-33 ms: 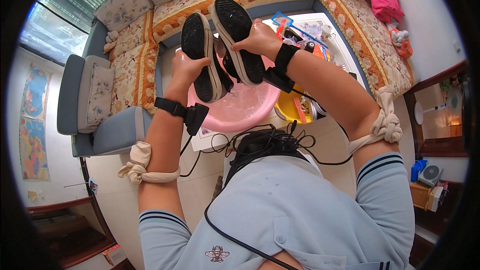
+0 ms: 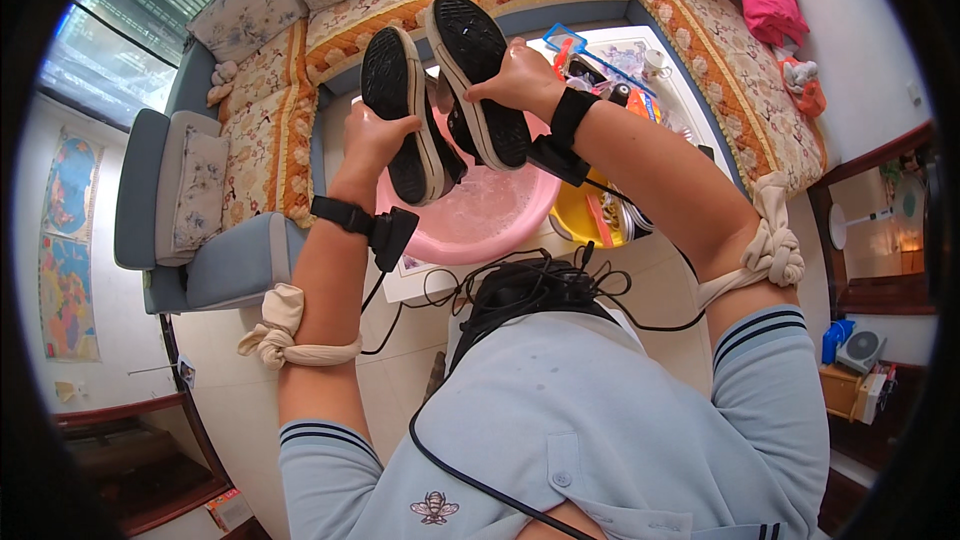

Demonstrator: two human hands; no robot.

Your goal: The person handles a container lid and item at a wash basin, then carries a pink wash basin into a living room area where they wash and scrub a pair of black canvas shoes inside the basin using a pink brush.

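My left hand (image 2: 378, 138) is closed round one dark shoe (image 2: 386, 70) with a black sole and a white edge. The matching shoe (image 2: 468, 35) is in my right hand (image 2: 522, 82), whose thumb presses on its sole. Both shoes are held up side by side, soles facing me and toes pointing away. Beneath them stands a pink basin (image 2: 470, 253) with cloudy, slightly foamy water (image 2: 485, 208) in it. The shoes hide the basin's far part, and their uppers are mostly turned from view.
The basin rests on a white table (image 2: 690, 80). A yellow container (image 2: 568, 212) with several items stands right of it, and a blue-handled net (image 2: 600, 58) lies among clutter beyond. Floral-covered sofas (image 2: 400, 35) surround the table. Black cables (image 2: 530, 275) loop near my lap.
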